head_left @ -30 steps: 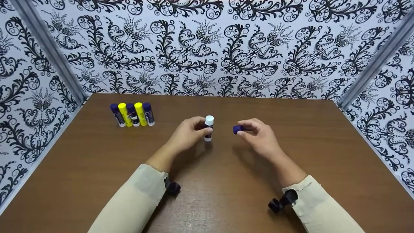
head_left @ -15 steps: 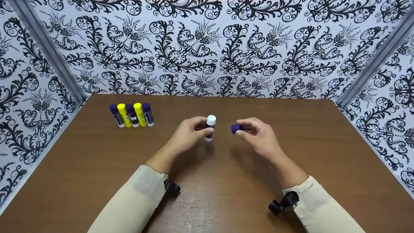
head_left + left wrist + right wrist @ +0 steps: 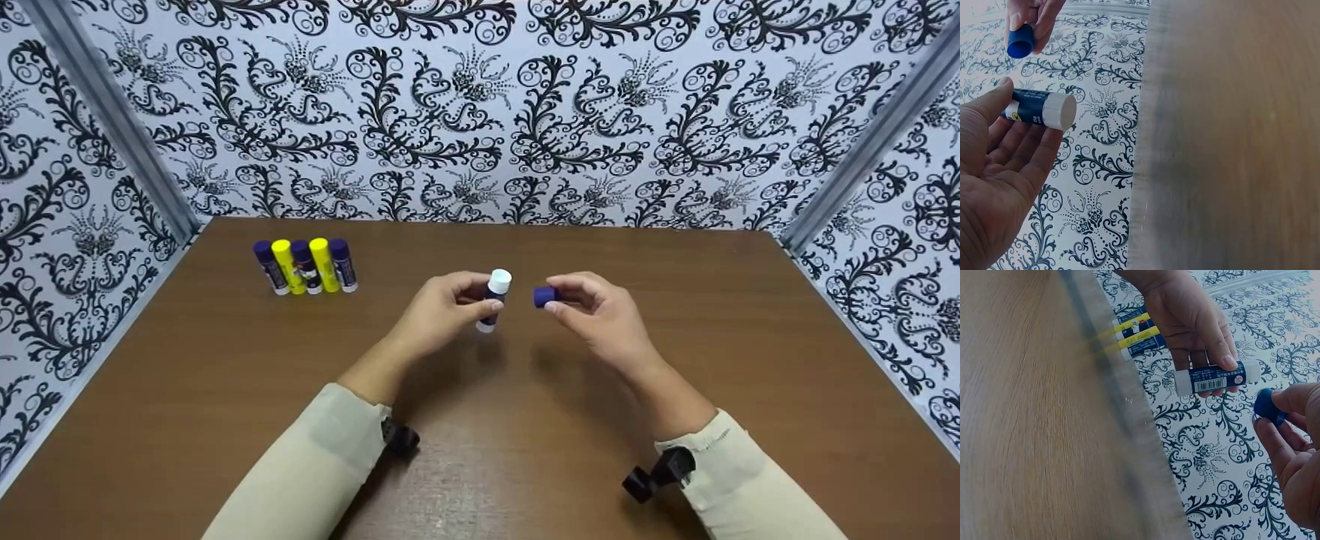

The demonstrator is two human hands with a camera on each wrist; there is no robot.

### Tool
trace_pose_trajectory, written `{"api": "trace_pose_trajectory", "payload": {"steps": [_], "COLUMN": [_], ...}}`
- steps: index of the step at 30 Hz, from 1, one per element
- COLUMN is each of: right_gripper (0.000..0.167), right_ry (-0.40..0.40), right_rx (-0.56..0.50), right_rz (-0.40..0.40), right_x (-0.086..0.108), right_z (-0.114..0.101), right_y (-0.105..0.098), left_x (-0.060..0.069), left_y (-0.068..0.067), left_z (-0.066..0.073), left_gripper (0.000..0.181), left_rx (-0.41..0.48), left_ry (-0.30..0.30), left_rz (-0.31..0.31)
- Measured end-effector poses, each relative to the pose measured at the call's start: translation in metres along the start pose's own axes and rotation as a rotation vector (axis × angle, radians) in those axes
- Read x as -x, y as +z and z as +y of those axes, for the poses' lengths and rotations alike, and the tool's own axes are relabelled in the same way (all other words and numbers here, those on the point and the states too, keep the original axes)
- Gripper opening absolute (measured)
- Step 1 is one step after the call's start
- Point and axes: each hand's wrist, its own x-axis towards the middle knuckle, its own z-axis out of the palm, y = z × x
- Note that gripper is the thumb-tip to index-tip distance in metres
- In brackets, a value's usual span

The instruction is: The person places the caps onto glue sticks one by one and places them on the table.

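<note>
Between thumb and fingers, my left hand (image 3: 439, 311) grips an uncapped glue stick (image 3: 491, 304) with a dark blue label and white ends. The stick is held above the table with its white top leaning to the right. My right hand (image 3: 604, 315) pinches the dark blue cap (image 3: 544, 297) by its sides, a short gap to the right of the glue stick. In the left wrist view the hollow end of the cap (image 3: 1021, 44) shows, apart from the stick's white top (image 3: 1060, 111). A printed barcode (image 3: 1210, 385) on the label faces the right wrist camera.
At the back left of the brown table (image 3: 480, 420), several glue sticks (image 3: 304, 267) stand upright in a row, with purple and yellow caps alternating. Patterned black-and-white walls (image 3: 472, 112) enclose the table at the back and sides.
My left hand has shifted slightly right and tilted the glue stick's top toward the right. The cap in my right hand has moved a little left, so the gap between them has narrowed.
</note>
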Motion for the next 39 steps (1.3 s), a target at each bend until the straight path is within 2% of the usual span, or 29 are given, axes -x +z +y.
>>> {"api": "trace_pose_trajectory", "payload": {"steps": [12,28,39], "right_gripper": [0.031,0.031,0.032], "right_ry": [-0.038,-0.061,-0.068], "right_rx": [-0.034,-0.067,-0.07], "right_rz": [0.003,-0.011,-0.027], "right_x": [0.004,0.007,0.007], "right_z": [-0.005,-0.009,-0.01], "right_y": [0.003,0.004,0.005], "left_x": [0.003,0.008,0.008], "left_y": [0.002,0.007,0.007], "left_z": [0.006,0.016,0.016], "left_gripper": [0.031,0.032,0.032], "left_rx": [0.005,-0.043,-0.081], "left_ry": [0.023,0.056,0.073], "left_rz": [-0.069,-0.104,-0.136]}}
